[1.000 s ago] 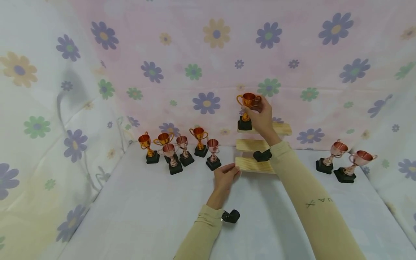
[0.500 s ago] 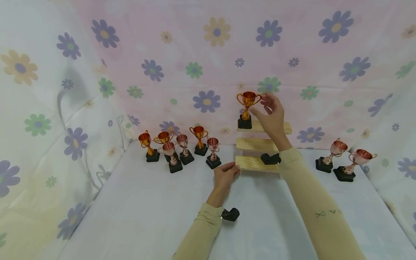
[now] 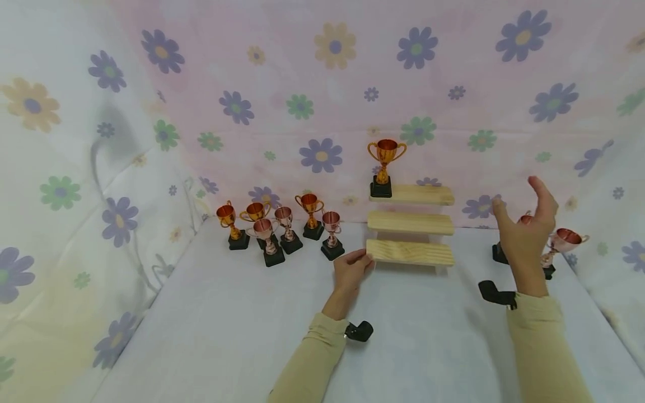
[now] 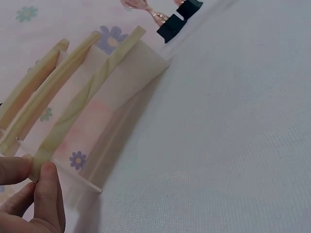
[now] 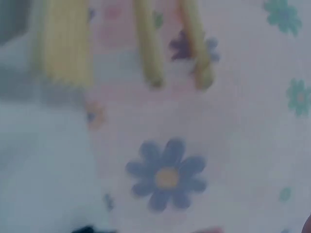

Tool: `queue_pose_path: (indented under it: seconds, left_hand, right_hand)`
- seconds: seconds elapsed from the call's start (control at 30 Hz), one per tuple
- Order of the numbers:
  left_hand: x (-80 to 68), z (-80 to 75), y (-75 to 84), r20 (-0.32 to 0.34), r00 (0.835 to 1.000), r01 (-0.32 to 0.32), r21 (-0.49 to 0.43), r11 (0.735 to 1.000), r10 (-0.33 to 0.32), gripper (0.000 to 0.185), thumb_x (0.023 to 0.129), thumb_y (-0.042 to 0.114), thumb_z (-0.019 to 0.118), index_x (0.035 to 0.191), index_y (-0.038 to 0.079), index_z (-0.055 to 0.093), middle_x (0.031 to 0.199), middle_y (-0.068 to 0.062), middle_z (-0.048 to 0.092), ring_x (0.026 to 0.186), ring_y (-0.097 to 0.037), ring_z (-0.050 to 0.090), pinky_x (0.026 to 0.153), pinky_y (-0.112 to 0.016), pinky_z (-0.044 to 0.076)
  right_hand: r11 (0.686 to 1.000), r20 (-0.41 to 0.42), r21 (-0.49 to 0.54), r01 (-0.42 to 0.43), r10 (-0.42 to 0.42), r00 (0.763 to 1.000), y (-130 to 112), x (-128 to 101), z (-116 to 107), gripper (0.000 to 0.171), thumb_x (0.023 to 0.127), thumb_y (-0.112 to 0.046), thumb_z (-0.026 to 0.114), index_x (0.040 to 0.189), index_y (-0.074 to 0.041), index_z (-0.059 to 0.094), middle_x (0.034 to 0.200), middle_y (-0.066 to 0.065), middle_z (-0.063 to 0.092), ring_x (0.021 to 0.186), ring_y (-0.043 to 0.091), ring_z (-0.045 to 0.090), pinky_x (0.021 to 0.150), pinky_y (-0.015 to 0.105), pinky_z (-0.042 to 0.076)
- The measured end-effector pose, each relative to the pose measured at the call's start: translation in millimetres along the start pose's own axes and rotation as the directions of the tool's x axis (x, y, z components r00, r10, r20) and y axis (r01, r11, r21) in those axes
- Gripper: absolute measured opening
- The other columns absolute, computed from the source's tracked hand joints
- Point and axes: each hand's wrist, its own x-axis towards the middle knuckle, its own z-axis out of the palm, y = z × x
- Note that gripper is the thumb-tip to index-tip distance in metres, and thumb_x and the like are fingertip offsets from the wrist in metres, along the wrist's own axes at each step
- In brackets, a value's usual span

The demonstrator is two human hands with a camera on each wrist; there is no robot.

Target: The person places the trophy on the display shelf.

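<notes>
At centre frame the left hand (image 3: 351,270) pinches the left end of the lowest step of a three-step wooden shelf (image 3: 410,224), whose boards run left to right. The right hand (image 3: 525,238), fingers spread and holding nothing, hangs at right of the frame directly in front of two rose trophies (image 3: 563,243) on the worktop (image 3: 242,324). A gold trophy (image 3: 385,166) stands on the top step's left end, up and left of that hand.

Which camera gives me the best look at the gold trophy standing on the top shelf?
The head view. It shows the whole gold trophy upright at the left end of the top wooden shelf, untouched by either hand. The left wrist view shows only the shelf edges, and the right wrist view is a blur of shelves and floral cloth; neither shows that trophy.
</notes>
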Motion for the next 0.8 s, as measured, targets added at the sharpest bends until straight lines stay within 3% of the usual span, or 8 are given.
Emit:
queue_pose_path:
  seconds: [0.13, 0.33, 0.47, 0.6, 0.7, 0.8]
  left_hand:
    - [0.2, 0.0, -1.8, 0.003, 1.000, 0.006, -0.006, 1.000, -0.006, 0.028, 0.090, -0.006, 0.071, 0.117, -0.013, 0.068, 0.109, -0.023, 0.067, 0.087, -0.015, 0.070, 0.089, -0.032, 0.061]
    - [0.6, -0.4, -2.5, 0.002, 1.000, 0.001, -0.007, 1.000, -0.001, 0.027, 0.091, -0.007, 0.071, 0.117, -0.013, 0.068, 0.110, -0.023, 0.067, 0.087, -0.015, 0.070, 0.087, -0.030, 0.061]
    - [0.4, 0.4, -2.8, 0.001, 1.000, -0.003, -0.012, 1.000, 0.003, 0.027, 0.090, -0.008, 0.071, 0.117, -0.013, 0.068, 0.109, -0.022, 0.067, 0.086, -0.014, 0.070, 0.085, -0.030, 0.062]
    - [0.6, 1.4, -3.3, -0.007, 1.000, -0.004, -0.024, 1.000, 0.004, 0.027, 0.090, -0.008, 0.071, 0.116, -0.013, 0.068, 0.108, -0.022, 0.067, 0.085, -0.014, 0.070, 0.084, -0.030, 0.062]
    - [1.1, 1.6, -3.7, -0.010, 1.000, -0.008, -0.031, 0.999, 0.008, 0.027, 0.090, -0.009, 0.071, 0.116, -0.014, 0.068, 0.107, -0.023, 0.068, 0.084, -0.014, 0.070, 0.084, -0.030, 0.062]
    - [1.8, 1.6, -3.6, -0.008, 1.000, -0.011, -0.035, 0.999, 0.011, 0.027, 0.090, -0.009, 0.071, 0.116, -0.014, 0.068, 0.107, -0.023, 0.068, 0.085, -0.014, 0.070, 0.083, -0.028, 0.062]
  right_hand:
    - [0.984, 0.004, -0.121, -0.134, 0.135, 0.991, 44, -17, -26, 0.078, 0.086, -0.016, 0.076, 0.155, -0.020, 0.039, 0.160, -0.003, 0.032, 0.148, 0.010, 0.024, 0.125, 0.034, 0.019]
    - [0.965, -0.004, -0.185, -0.188, 0.190, 0.982, 77, -34, -39, 0.088, 0.087, -0.016, 0.077, 0.160, -0.018, 0.027, 0.166, -0.003, 0.018, 0.150, 0.011, 0.012, 0.126, 0.036, 0.017]
    - [0.982, -0.023, -0.180, -0.060, 0.057, 0.998, 89, -37, -41, 0.085, 0.084, -0.006, 0.076, 0.157, -0.010, 0.032, 0.163, 0.007, 0.026, 0.148, 0.018, 0.018, 0.123, 0.034, 0.021]
    - [0.982, -0.047, -0.163, 0.094, -0.102, 0.994, 96, -37, -39, 0.077, 0.079, -0.002, 0.075, 0.149, 0.001, 0.042, 0.152, 0.022, 0.040, 0.140, 0.026, 0.030, 0.118, 0.032, 0.026]
    - [0.976, -0.052, -0.162, 0.146, -0.156, 0.986, 98, -37, -37, 0.074, 0.078, -0.003, 0.074, 0.145, 0.005, 0.044, 0.148, 0.026, 0.044, 0.137, 0.028, 0.033, 0.115, 0.030, 0.028]
    - [0.975, -0.044, -0.167, 0.148, -0.157, 0.987, 97, -36, -36, 0.074, 0.078, -0.002, 0.074, 0.146, 0.005, 0.043, 0.148, 0.026, 0.044, 0.140, 0.030, 0.032, 0.118, 0.031, 0.026]
